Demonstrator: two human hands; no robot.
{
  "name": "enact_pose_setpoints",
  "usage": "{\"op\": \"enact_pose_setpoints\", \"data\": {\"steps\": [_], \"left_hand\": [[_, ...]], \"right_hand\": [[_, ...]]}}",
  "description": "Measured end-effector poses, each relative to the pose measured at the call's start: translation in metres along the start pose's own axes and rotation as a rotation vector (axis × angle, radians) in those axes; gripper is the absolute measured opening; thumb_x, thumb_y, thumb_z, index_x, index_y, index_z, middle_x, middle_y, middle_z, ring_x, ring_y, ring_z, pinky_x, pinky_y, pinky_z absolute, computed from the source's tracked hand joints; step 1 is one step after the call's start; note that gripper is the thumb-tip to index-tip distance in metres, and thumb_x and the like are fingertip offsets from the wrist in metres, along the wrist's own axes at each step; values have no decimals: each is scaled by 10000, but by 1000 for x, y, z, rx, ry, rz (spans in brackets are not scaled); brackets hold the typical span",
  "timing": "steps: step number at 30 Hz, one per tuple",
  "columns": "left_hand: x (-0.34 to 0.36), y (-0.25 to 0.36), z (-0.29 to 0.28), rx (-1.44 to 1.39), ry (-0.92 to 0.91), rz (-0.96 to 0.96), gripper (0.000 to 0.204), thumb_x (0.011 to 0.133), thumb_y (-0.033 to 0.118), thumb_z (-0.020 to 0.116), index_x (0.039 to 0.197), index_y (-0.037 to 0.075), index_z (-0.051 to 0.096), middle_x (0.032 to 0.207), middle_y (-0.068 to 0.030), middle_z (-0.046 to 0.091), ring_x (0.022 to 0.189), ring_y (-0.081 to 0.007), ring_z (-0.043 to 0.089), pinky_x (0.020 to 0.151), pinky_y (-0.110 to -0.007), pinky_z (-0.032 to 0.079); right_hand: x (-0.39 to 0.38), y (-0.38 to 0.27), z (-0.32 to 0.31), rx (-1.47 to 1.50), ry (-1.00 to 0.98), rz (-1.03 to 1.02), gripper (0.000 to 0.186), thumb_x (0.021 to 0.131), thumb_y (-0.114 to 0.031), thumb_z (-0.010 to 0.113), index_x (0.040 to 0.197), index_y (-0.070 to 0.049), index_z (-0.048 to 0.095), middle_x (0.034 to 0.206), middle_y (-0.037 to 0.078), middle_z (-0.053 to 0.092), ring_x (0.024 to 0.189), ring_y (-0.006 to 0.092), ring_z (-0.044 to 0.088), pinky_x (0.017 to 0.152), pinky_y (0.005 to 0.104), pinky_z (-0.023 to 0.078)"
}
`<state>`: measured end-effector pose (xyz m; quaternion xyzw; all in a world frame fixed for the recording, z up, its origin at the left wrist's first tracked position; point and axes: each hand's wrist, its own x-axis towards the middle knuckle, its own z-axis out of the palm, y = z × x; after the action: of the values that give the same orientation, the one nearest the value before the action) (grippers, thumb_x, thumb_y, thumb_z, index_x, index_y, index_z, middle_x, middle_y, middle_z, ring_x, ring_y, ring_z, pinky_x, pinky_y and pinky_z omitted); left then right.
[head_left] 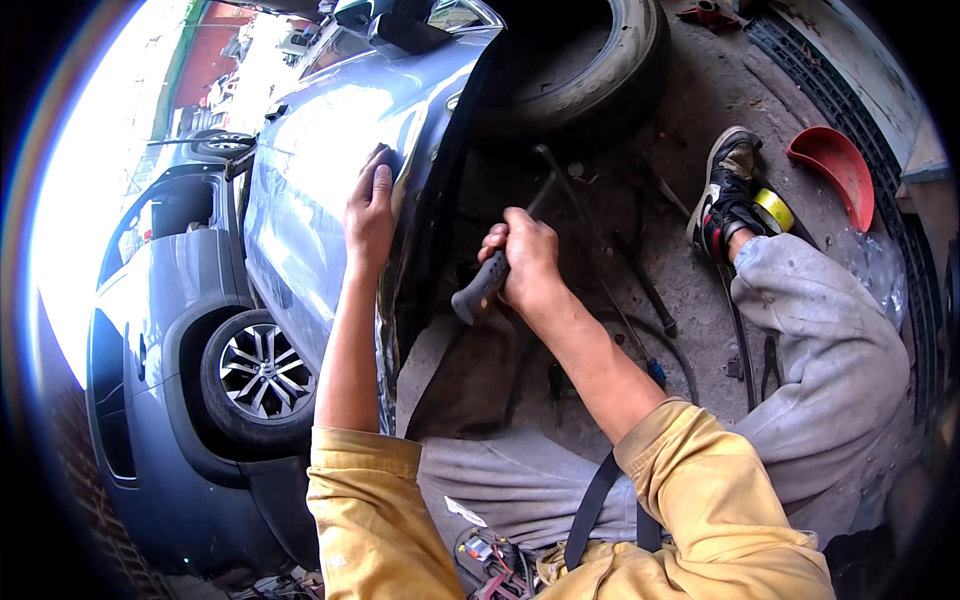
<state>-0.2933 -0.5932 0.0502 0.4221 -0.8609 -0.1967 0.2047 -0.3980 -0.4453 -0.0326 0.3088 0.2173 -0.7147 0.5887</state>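
Above gritty floor [700, 98], we seemingly braced the panel [310, 190], left fingers [370, 172] laid flat, right fingers [493, 240] clamped round a tool handle [479, 291]; next called for steadiness.

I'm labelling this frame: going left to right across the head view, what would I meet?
Large spoked car wheel, left hand, right hand, dark shoe, red curved piece.

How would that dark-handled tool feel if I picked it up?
The tool would probably feel stiff, since its thin shaft looks like metal. It may feel heavier at the handle, which looks much thicker.
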Motion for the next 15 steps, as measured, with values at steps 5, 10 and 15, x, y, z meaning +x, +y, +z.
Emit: {"op": "enact_pose_setpoints", "data": {"steps": [5, 10, 15], "left_hand": [[-4, 0, 0, 19, 24, -16, 374, 1008, 212, 483, 1284, -12, 598, 1367, -159, 574, 1289, -281, 521, 1082, -342, 375], [-1, 6, 3, 37, 53, 13, 366, 1002, 206, 485, 1273, -7, 609, 1351, -168, 585, 1280, -300, 531, 1078, -344, 382], [-1, 4, 1, 46, 59, 36, 365, 991, 219, 494, 1246, -14, 615, 1338, -183, 586, 1272, -315, 536, 1066, -357, 391]], "right_hand": [[-17, -4, 0, -295, -365, 114, 156, 966, -188, 565, 902, -104, 450, 694, 7, 471, 516, 79, 470, 450, 278, 439], [2, 1, 3, 6, -90, 155, 140, 945, -170, 537, 881, -78, 453, 664, 32, 493, 499, 114, 483, 451, 322, 457], [-38, 7, -5, -312, -427, 131, 174, 969, -189, 543, 902, -83, 423, 656, 20, 479, 473, 99, 481, 412, 295, 444]]}}
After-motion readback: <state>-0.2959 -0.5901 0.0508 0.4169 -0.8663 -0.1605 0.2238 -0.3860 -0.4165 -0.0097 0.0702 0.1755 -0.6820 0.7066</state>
